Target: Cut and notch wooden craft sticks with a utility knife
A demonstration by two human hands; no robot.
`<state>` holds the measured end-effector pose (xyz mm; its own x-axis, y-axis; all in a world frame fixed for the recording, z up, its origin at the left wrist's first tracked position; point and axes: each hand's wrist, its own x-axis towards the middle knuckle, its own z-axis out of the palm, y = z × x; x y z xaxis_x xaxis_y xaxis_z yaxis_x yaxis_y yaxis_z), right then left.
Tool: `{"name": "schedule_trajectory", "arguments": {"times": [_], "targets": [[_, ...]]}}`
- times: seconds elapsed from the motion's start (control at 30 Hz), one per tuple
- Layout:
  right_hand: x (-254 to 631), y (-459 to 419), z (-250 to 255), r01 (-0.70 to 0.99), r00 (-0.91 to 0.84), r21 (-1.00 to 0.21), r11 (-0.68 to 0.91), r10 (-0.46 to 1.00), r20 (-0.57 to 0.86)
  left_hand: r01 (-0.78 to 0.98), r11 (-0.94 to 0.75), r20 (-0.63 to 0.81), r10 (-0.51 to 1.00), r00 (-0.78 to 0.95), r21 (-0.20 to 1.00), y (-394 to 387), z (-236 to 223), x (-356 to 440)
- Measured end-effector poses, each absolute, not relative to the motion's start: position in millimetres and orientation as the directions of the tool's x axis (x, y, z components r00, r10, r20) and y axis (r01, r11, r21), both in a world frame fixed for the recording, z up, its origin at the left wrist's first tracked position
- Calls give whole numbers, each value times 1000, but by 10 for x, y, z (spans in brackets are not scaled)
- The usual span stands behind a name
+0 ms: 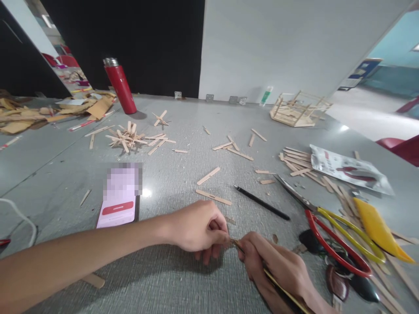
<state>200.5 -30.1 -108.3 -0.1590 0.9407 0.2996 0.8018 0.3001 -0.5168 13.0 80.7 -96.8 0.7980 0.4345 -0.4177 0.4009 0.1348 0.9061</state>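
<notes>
My left hand [203, 229] reaches in from the left with its fingers curled and the thumb and forefinger pinched together. What they pinch is hidden. My right hand [273, 266] is wrapped round a slim yellow-and-black tool [281, 290], whose narrow front end meets the left fingertips. Its exact kind does not show. Just beyond the hands lie two notched popsicle sticks [213, 197] and a black pen [262, 203]. A small stick piece [230, 220] lies partly behind the left hand.
Scissors [334, 235], keys [337, 281], a yellow object [381, 231] and sticks crowd the right. A silvery packet [350, 170] and a stick frame [297, 111] lie farther back. A phone [119, 196], a stick pile [127, 137] and a red flask [121, 85] stand left.
</notes>
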Motion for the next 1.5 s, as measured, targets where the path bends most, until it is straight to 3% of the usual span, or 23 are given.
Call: {"name": "schedule_trajectory", "arguments": {"times": [0.53,1.5], "targets": [[2108,-245,-1101,642,-148,-742,191,981,124,409,110,-414,437,798,906,810,-973,119],[2124,-228,-1152,581,-175,-802,138,984,43,393,117,-404,411,817,912,834,-991,134]]}}
